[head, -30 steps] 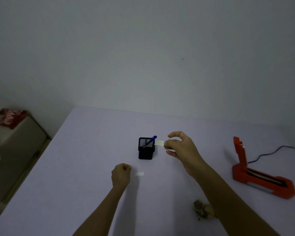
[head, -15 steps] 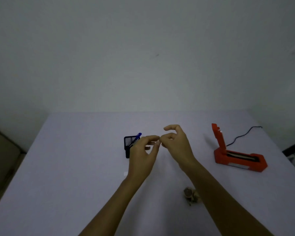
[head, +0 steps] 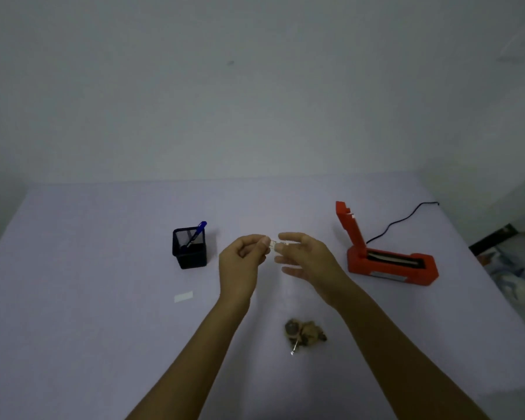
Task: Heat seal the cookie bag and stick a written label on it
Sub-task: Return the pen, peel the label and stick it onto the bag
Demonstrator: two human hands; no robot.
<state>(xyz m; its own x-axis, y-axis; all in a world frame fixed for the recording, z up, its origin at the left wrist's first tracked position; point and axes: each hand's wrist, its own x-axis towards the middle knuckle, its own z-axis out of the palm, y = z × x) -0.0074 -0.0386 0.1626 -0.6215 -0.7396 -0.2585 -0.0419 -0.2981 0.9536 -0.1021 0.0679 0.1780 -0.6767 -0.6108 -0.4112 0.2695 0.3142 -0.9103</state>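
A small white label is held above the table between my two hands. My left hand pinches its left end with thumb and forefinger. My right hand holds its right end at the fingertips, the other fingers spread. The clear cookie bag lies on the table in front of me, below and between my forearms. An orange heat sealer stands at the right with its lid raised.
A black mesh pen holder with a blue pen stands left of my hands. A white strip of paper lies on the pale table near it. The sealer's black cable runs to the back right.
My left hand rose from the table and met my right hand at the label. Both hands now hold it. The view swung to the right.
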